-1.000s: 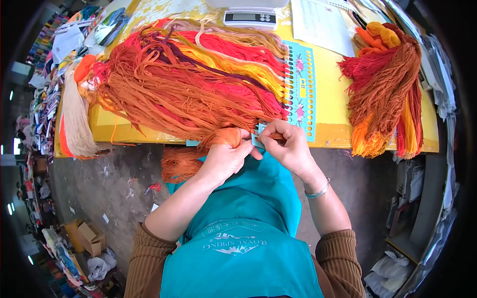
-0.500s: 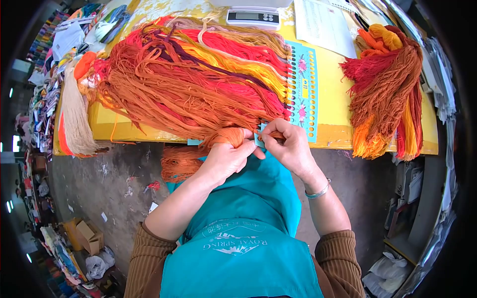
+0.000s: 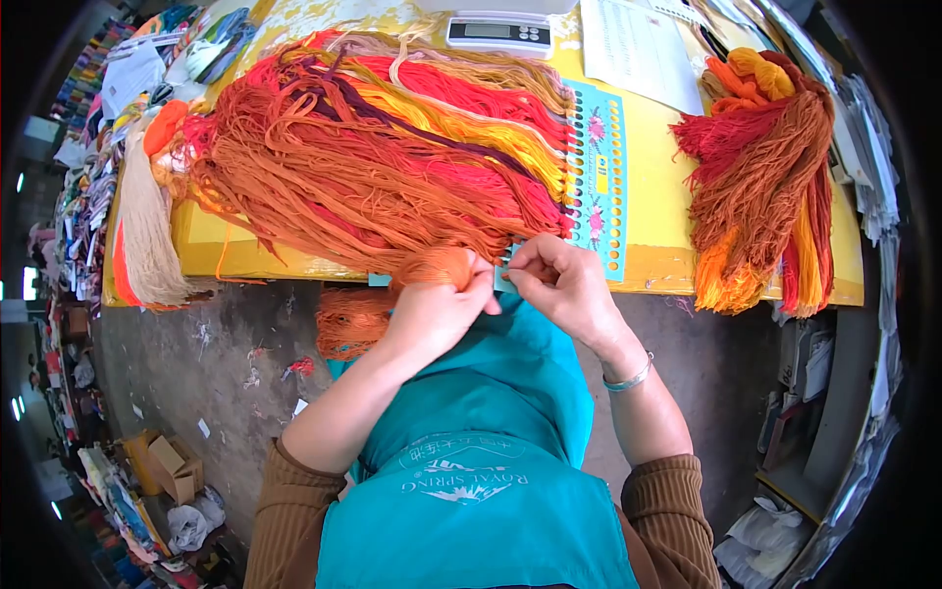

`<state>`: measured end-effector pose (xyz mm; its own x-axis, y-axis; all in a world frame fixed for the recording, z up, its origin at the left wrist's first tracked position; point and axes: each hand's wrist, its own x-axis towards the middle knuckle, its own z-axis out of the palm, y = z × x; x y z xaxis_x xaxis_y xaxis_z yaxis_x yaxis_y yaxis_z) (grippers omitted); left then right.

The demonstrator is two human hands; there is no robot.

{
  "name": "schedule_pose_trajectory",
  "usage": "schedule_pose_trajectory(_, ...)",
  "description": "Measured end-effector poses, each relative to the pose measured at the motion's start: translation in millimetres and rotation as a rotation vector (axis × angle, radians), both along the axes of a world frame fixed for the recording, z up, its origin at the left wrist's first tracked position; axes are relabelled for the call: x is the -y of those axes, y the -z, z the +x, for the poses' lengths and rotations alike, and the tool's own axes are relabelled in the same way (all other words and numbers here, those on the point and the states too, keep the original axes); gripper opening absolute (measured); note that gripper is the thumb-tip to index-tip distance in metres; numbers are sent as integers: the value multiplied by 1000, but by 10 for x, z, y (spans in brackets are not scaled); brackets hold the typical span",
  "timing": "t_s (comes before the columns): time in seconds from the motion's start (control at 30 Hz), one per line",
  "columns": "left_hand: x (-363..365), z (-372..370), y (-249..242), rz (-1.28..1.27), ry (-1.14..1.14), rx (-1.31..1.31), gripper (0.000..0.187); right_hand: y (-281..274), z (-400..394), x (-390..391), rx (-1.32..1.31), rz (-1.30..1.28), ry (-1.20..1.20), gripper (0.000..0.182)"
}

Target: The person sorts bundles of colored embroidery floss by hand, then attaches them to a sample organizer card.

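Note:
My left hand [image 3: 442, 306] is closed round a bundle of orange-brown thread [image 3: 432, 269] at the table's front edge; its loose end hangs below the edge. Just to the right, my right hand [image 3: 561, 280] pinches at the lower left corner of a teal card [image 3: 605, 187] with punched holes and pink flowers. What its fingertips hold is too small to make out. Long rust, red, yellow and purple threads [image 3: 324, 167] lie across the table, their right ends at the card's holes.
A digital scale [image 3: 498, 34] and a printed sheet [image 3: 638, 49] lie at the back of the yellow table [image 3: 653, 257]. On the right is another thread bundle [image 3: 765, 187]; pale threads [image 3: 152, 226] hang at the left. Boxes [image 3: 175, 469] stand on the floor.
My left hand has shifted slightly left with the orange-brown bundle, widening the space between my hands. My right hand has moved a little, its fingertips now nearer the card's corner.

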<state>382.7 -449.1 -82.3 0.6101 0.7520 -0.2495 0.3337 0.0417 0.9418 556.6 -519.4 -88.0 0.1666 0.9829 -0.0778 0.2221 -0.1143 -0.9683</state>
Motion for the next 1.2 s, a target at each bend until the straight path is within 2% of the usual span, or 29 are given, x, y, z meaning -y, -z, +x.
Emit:
schedule_pose_trajectory(0.03, -49, -38, -10, 99, -4, 11, 14, 1, -4, -10, -19, -16, -9, 8)
schedule_pose_trajectory(0.07, -96, -119, -60, 54, -17, -65, 14, -13, 0, -19, -20, -16, -9, 8)
schedule_pose_trajectory(0.2, -217, -292, 0, 139, -107, -68, 12, -18, -23, -48, 98, -54, -42, 11)
schedule_pose_trajectory(0.3, -188, -243, -160, -210, -119, 18, 14, 0, -33, -59, 145, -38, -29, 12)
schedule_pose_trajectory(0.63, -190, -222, -76, -250, -167, 131, 17, -5, -43, -61, 176, -34, -12, 13)
schedule_pose_trajectory(0.73, -174, -183, -130, -341, -207, 183, 18, -8, -61, -64, 196, -23, 3, 17)
schedule_pose_trajectory(0.8, -164, -163, -124, -407, -174, 254, 18, -61, -63, -77, 269, -64, -12, 20)
schedule_pose_trajectory(0.87, -97, -111, -205, -437, -124, 215, 19, -67, -82, -78, 344, -107, -24, 23)
schedule_pose_trajectory(0.93, -43, -83, -243, -471, 4, 247, 20, -24, -126, -71, 460, 37, 16, 27)
schedule_pose_trajectory(1.0, -25, -64, -268, -502, 80, 286, 25, -34, -164, -88, 465, -19, 38, 27)
schedule_pose_trajectory(1.07, -59, -52, -225, -486, 24, 262, 25, -34, -168, -98, 470, -73, 59, 28)
schedule_pose_trajectory(1.13, -100, -9, -228, -447, -78, 210, 24, -8, -145, -114, 224, 56, 106, 29)
schedule_pose_trajectory(1.17, -125, 2, -180, -447, -78, 211, 24, 33, -95, -119, 245, 16, 59, 29)
schedule_pose_trajectory(1.2, -153, 18, -116, -314, 20, 183, 23, 76, -78, -121, 247, 16, 59, 29)
